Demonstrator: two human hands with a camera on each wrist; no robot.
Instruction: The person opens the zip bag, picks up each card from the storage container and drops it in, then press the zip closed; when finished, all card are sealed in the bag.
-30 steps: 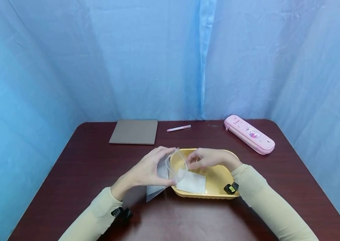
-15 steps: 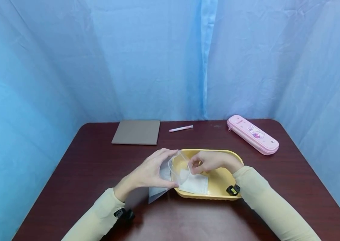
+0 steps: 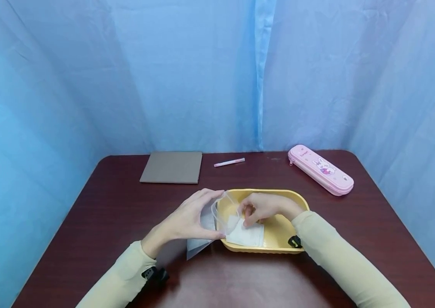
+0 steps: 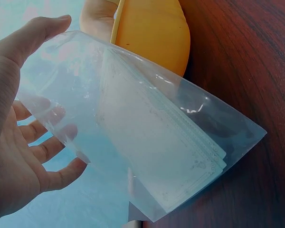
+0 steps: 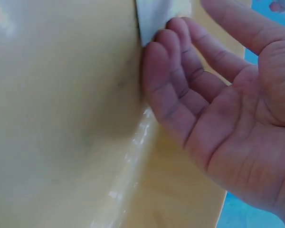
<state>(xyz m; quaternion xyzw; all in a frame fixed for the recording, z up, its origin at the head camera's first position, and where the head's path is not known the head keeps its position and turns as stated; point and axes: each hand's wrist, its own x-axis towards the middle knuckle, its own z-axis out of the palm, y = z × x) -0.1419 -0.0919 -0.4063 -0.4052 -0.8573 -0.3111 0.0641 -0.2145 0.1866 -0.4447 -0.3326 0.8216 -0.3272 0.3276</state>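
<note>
My left hand holds a clear plastic bag by its mouth, thumb on one edge and fingertips along the other. Several white cards with a fine patterned border lie stacked inside it. The bag's mouth leans over the left end of a yellow plastic basket, where a white card with a similar border rests on the bottom. Down in the basket, my right hand reaches to this card; in the right wrist view its bent fingertips touch the card's edge, with the thumb apart from them.
Behind the basket, a grey-brown flat board lies at the back left and a white-and-pink pen right of it. A pink pencil case with a rabbit print sits at the back right. Blue curtains surround the dark red table.
My right hand has moved from beside the bag's mouth down and nearer to me, onto the card in the basket. The left hand and the bag stay nearly still.
</note>
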